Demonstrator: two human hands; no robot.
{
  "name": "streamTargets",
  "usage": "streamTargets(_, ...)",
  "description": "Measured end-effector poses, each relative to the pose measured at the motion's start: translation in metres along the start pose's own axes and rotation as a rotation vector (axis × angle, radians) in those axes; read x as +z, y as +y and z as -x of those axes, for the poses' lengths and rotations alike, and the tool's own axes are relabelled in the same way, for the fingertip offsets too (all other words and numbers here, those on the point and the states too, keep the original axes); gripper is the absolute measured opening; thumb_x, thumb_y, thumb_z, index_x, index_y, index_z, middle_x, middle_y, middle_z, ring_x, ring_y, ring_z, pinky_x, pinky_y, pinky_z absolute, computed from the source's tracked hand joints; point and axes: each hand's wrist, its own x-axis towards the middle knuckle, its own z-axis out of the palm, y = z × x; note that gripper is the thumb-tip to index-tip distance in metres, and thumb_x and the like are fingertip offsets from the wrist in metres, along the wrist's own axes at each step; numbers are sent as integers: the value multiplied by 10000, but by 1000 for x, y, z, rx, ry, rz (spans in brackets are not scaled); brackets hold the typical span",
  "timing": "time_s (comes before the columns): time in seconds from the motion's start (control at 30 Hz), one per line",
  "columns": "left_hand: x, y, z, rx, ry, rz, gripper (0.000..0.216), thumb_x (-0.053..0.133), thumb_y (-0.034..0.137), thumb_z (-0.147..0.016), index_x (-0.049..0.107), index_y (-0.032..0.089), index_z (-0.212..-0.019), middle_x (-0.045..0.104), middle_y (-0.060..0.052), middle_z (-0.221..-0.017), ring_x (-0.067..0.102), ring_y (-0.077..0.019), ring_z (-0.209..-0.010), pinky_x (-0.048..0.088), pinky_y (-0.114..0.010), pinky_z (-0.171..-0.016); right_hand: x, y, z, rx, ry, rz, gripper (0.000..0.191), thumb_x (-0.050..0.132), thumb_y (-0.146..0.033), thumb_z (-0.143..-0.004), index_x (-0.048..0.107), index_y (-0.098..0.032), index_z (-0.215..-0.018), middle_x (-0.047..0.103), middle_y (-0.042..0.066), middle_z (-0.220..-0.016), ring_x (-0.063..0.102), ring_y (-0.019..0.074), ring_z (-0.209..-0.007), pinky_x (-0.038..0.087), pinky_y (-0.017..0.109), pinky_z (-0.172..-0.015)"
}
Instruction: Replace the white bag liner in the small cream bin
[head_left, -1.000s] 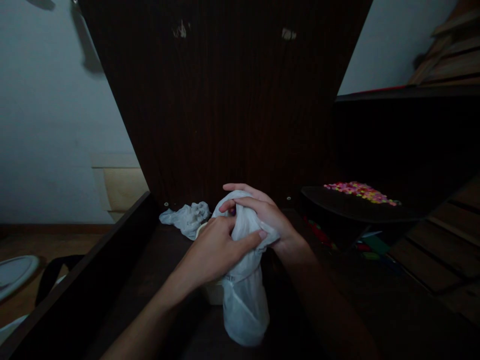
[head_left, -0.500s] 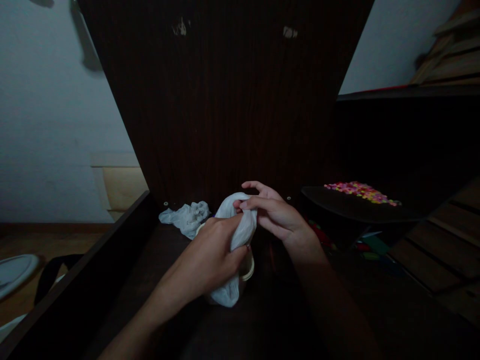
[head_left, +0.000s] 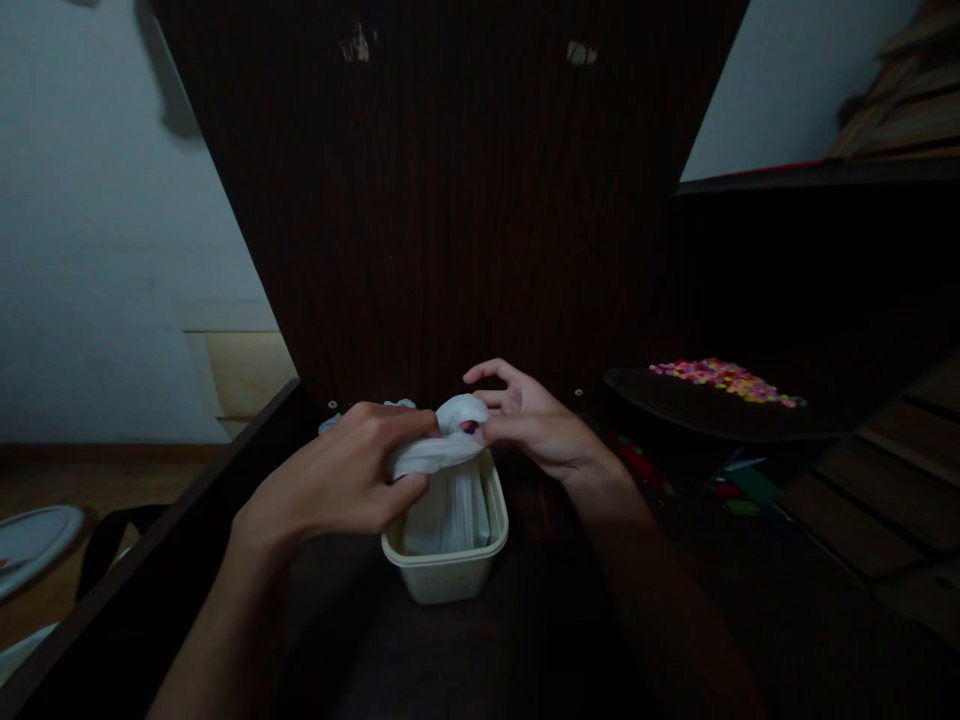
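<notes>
A twisted white plastic bag (head_left: 435, 455) stretches between my two hands, above a cream plastic basket (head_left: 446, 580). My left hand (head_left: 352, 465) grips its left end, thumb below and fingers over the top. At the other end, the bag curls into a small loop by my right hand (head_left: 536, 420), whose thumb and a finger hold it while other fingers stick out. Inside the basket lie folded white bags or sheets (head_left: 450, 510); their exact kind is unclear. Behind my left hand, another crumpled plastic bag (head_left: 330, 423) is mostly hidden.
A dark wooden panel (head_left: 480, 220) rises straight ahead, and a raised dark edge (head_left: 187, 525) runs along the left. On the right, a dark corner shelf (head_left: 660, 405) bears many small pink and yellow pieces (head_left: 727, 380). A green item (head_left: 754, 485) lies below it.
My left hand has moved left and turned, pulling the bag from hanging down to nearly level. The basket and its contents now show. My right hand has shifted slightly left.
</notes>
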Motion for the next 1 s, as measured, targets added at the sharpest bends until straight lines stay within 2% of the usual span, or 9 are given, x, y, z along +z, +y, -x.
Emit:
streamTargets(0.1,-2,-8,-1,-20,5,40,164,543,182,-750,680,172,-840,642,14,-723,555,-128,-616,375,-244,-593,0,0,-1,-14,-6,32,605,768,-31,-547,496,-213,-1056,727,-25,-797,683,133,-727,507,233,-674)
streamTargets(0.2,-3,-20,-2,-36,40,56,203,528,199,-790,720,169,-851,676,-6,-772,590,-136,-667,403,-243,-623,1,1,-1,-17,-30,66,581,779,-45,-571,502,-210,-1053,722,-36,-774,658,114,-676,507,235,-666)
streamTargets(0.43,0,-47,-5,-17,168,-56,214,589,224,-841,783,206,-930,735,-61,-948,597,-243,-966,455,-377,-871,5,2,3,-29,-104,145,538,746,-71,-613,541,-211,-1090,685,-50,-776,579,92,-625,430,189,-564)
streamTargets(0.53,11,-52,-9,-60,323,-200,221,650,212,-824,805,245,-979,686,-85,-1083,525,-293,-1083,442,-443,-924,10,1,4,-13,-111,198,510,781,-113,-640,546,-218,-1081,677,-42,-809,599,109,-673,461,209,-596)
streamTargets(0.6,20,-51,-13,-145,435,-302,244,668,183,-802,817,250,-983,641,-102,-1072,525,-293,-1040,452,-433,-881,13,1,4,-15,-114,222,499,793,-138,-660,537,-220,-1080,678,-36,-826,618,122,-707,488,228,-627)
streamTargets(0.67,28,-46,-18,-237,468,-302,309,644,130,-783,818,235,-1015,622,-90,-958,563,-244,-892,465,-363,-772,15,2,3,-27,-121,238,503,793,-133,-666,529,-221,-1084,677,-35,-840,630,127,-726,500,236,-643)
streamTargets(0.73,34,-41,-22,-305,436,-202,363,618,103,-778,804,202,-1073,633,-64,-847,581,-194,-745,451,-309,-674,15,3,2,-40,-124,242,501,791,-125,-668,525,-220,-1081,673,-37,-844,634,126,-729,499,232,-642)
streamTargets(0.83,37,-37,-25,-335,398,38,381,651,168,-789,764,157,-1152,690,-42,-775,617,-177,-670,468,-292,-645,13,5,1,-58,-121,221,478,779,-132,-685,511,-216,-1073,676,-31,-859,642,127,-739,500,235,-652)
streamTargets(1.0,32,-37,-22,-275,273,662,650,750,244,-711,561,124,-1322,734,-101,-1022,701,-191,-767,579,-320,-701,9,6,-1,-65,-124,203,455,749,-159,-725,478,-226,-1085,687,-13,-881,666,146,-770,504,263,-684)
